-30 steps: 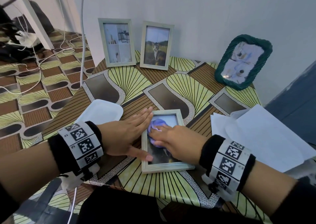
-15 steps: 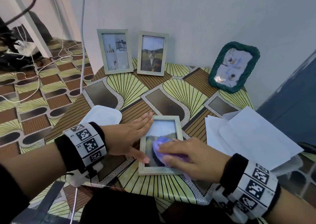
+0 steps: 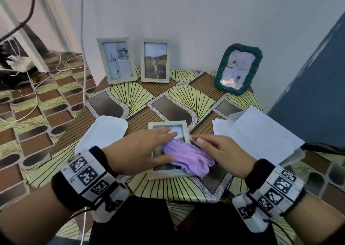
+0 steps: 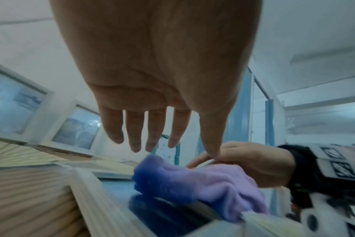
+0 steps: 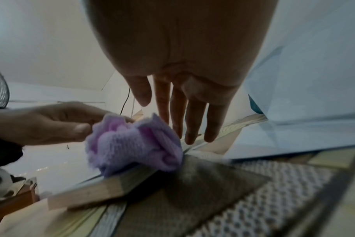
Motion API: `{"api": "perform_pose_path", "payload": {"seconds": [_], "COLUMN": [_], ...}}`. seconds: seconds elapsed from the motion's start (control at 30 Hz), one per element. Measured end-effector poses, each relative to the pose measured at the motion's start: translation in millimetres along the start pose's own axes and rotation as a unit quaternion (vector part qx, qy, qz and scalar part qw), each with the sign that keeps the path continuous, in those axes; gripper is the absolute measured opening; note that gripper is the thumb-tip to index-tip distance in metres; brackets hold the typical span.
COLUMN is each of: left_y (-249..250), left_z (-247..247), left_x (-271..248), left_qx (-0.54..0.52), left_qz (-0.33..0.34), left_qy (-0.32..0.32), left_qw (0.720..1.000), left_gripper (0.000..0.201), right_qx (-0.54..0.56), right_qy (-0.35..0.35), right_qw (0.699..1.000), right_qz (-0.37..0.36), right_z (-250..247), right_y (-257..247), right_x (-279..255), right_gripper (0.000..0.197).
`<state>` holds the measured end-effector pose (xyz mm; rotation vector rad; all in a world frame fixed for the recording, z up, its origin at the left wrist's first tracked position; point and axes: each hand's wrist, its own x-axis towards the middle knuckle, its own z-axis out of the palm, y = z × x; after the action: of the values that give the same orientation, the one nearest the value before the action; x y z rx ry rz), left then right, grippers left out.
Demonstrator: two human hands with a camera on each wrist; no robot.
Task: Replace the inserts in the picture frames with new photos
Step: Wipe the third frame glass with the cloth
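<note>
- Pale wooden picture frame (image 3: 169,174) lies flat, glass up, at the near middle of the bench (image 3: 179,95), which wears a green-and-brown patterned cover.
- Crumpled lilac cloth (image 3: 188,158) sits on the frame's glass and spills over its right edge.
- Left hand (image 3: 141,149) reaches in over the frame with fingers straight and spread, holding nothing; the wrist view shows the fingertips clear above the glass, thumb down beside the cloth.
- Right hand (image 3: 222,151) hovers just right of the cloth, fingers stretched out flat, nothing gripped. I cannot tell whether it touches the cloth.
- Two more pale frames (image 3: 117,60) stand against the wall at the back; a green woven frame (image 3: 239,69) leans at the back right.
- White sheets of paper (image 3: 261,132) lie right of the flat frame; a white tray (image 3: 104,132) lies to its left.
</note>
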<state>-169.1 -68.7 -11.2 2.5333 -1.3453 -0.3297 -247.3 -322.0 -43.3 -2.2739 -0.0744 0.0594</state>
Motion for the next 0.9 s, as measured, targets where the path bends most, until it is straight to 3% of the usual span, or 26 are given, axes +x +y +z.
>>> {"api": "perform_pose_path", "payload": {"seconds": [0.07,0.2,0.27,0.37,0.5,0.7,0.8,0.9], "left_y": [11,23,26,31,45,37,26,17], "left_z": [12,34,41,43,43,43,36,24], "left_x": [3,12,16,25,32,33,27,17], "left_qx": [-0.004,0.029,0.044,0.045,0.065,0.046,-0.019,-0.093], "left_qz": [0.024,-0.007,-0.022,-0.053,-0.068,-0.048,-0.032,-0.025], "left_qy": [-0.039,-0.136,-0.107,-0.009,0.052,0.063,0.051,0.086], "left_qw": [0.999,0.990,0.993,0.998,0.994,0.996,0.998,0.992], "left_gripper": [0.084,0.088,0.085,0.075,0.069,0.031,0.025,0.019], "right_qx": [-0.013,0.036,0.051,0.078,0.216,0.266,0.272,0.268], "right_qy": [-0.028,-0.038,-0.030,-0.008,0.021,0.019,0.015,0.006], "right_qw": [0.999,0.996,0.995,0.991,0.960,0.937,0.931,0.934], "right_qz": [0.016,0.069,0.085,0.112,0.180,0.226,0.241,0.235], "right_z": [5,7,8,12,20,23,22,21], "right_y": [2,0,-2,-3,-6,-11,-14,-13], "right_x": [-1,0,0,3,4,1,-1,-1], "right_gripper": [0.041,0.050,0.051,0.058,0.064,0.057,0.058,0.058]}}
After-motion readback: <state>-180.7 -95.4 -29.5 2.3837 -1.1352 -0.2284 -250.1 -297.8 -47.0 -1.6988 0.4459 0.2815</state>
